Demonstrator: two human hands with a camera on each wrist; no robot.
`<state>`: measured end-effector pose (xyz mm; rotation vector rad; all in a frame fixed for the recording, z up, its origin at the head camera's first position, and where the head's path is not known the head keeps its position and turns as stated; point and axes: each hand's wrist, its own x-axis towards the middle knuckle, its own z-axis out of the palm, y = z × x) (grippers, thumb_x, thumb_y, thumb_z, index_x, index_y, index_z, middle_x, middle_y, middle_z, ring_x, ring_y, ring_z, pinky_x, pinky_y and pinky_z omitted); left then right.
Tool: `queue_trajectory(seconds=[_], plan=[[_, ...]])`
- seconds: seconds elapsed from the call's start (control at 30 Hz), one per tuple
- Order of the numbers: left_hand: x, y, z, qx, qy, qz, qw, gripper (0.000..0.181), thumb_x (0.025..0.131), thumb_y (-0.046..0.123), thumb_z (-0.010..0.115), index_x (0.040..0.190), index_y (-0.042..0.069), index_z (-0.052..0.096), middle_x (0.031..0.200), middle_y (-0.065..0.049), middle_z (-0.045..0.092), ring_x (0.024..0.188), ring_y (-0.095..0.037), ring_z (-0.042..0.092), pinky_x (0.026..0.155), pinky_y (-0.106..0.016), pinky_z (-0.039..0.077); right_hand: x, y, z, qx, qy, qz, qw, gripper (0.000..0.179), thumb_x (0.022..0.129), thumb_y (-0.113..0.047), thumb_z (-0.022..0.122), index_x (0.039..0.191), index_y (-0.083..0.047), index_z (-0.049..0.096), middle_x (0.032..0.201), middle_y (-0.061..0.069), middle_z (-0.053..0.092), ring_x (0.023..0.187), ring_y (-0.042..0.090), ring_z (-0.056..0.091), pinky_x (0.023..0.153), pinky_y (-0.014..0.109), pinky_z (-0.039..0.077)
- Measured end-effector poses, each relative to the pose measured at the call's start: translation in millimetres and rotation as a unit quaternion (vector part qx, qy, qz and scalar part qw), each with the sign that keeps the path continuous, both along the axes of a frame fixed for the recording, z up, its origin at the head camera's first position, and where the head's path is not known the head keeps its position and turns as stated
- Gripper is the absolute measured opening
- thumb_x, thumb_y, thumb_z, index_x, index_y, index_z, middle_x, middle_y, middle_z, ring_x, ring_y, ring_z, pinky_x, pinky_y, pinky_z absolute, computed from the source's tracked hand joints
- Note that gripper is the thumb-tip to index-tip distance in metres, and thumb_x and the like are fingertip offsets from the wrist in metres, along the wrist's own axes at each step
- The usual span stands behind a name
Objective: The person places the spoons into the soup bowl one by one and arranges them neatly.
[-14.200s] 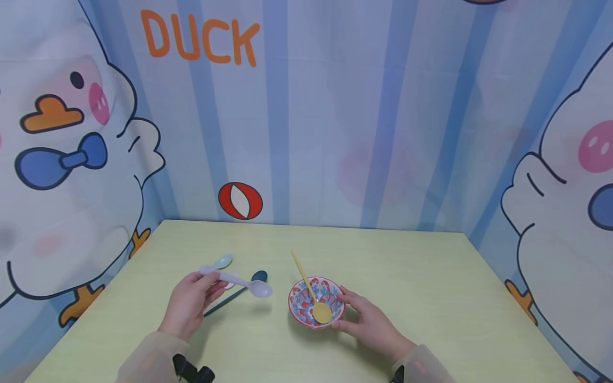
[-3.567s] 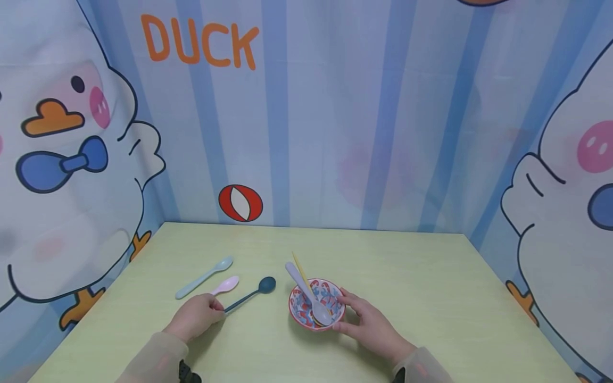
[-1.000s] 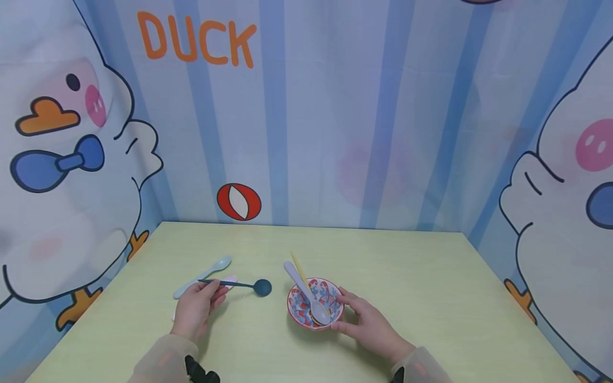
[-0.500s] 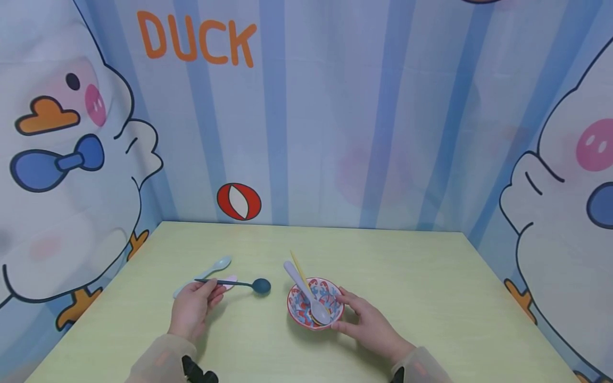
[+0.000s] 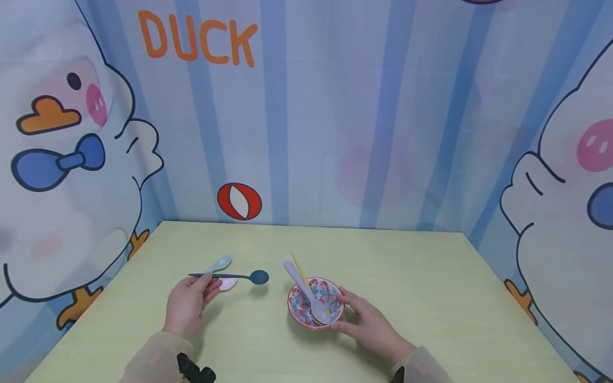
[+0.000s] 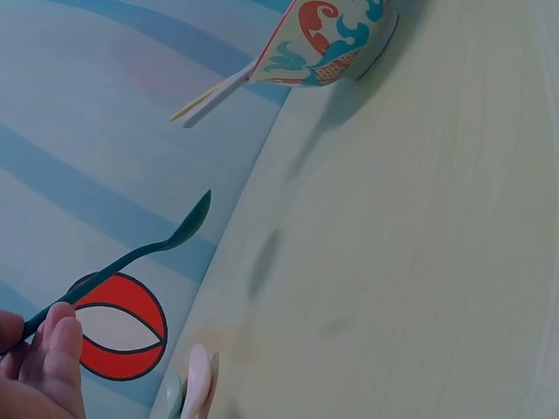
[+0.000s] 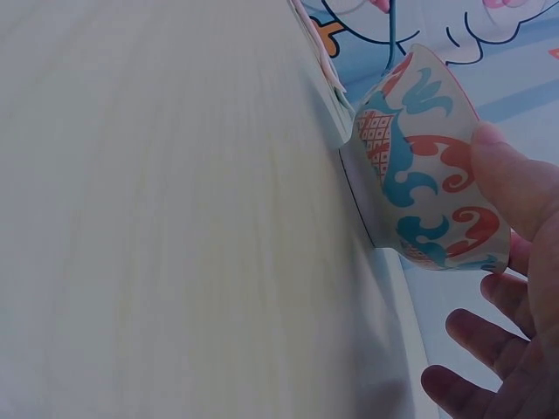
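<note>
In the head view my left hand (image 5: 185, 304) pinches a dark teal spoon (image 5: 259, 277) by its handle, above the table and level, bowl end to the right. My right hand (image 5: 372, 325) holds the rim of a red, blue and white patterned bowl (image 5: 298, 314), thumb and fingers at its right side. The right wrist view shows the thumb against the bowl's outer wall (image 7: 419, 166). Inside the bowl a lavender spoon (image 5: 303, 282) lies over a yellow spoon (image 5: 296, 260); both handles stick out past the far rim.
Behind my left hand, on the pale yellow table (image 5: 407, 287), lie a light blue spoon (image 5: 222, 263) and a pink spoon (image 5: 229, 283), both partly hidden. A curtain (image 5: 325, 106) with duck pictures stands along the table's back edge and sides.
The lavender spoon went from my left hand into the bowl. My left hand then lifted the dark teal spoon off the table and just now raised it slightly. The right hand stays put.
</note>
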<state>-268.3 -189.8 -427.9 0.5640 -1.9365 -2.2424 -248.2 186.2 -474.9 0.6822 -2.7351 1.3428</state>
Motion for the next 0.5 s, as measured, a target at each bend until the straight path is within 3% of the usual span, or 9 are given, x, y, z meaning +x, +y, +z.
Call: queue_trajectory(seconds=[0.3,0.5], plan=[[2.8,3.6,12.0,0.021,0.004,-0.006,0.9998,0.045,0.098,0.029,0.057,0.129,0.0,0.043,0.109,-0.01,0.065,0.094,-0.011,0.067,0.084,-0.022,0.051,-0.7,0.2,0.0,-0.005,-0.002,0.005,1.0,0.074,0.082,-0.044,0.072,0.139,-0.003,0.049,0.152,0.01,0.035,0.138,0.037,0.031,0.105,0.052,0.033],[5.1,9.7,17.6,0.034,0.011,-0.014,0.9992,0.043,0.097,0.028,0.057,0.127,0.0,0.043,0.112,-0.012,0.065,0.094,-0.012,0.067,0.084,-0.023,0.051,-0.6,0.2,1.0,-0.004,-0.004,0.006,1.0,0.074,0.082,-0.044,0.072,0.139,-0.003,0.048,0.152,0.01,0.034,0.138,0.036,0.03,0.105,0.053,0.033]])
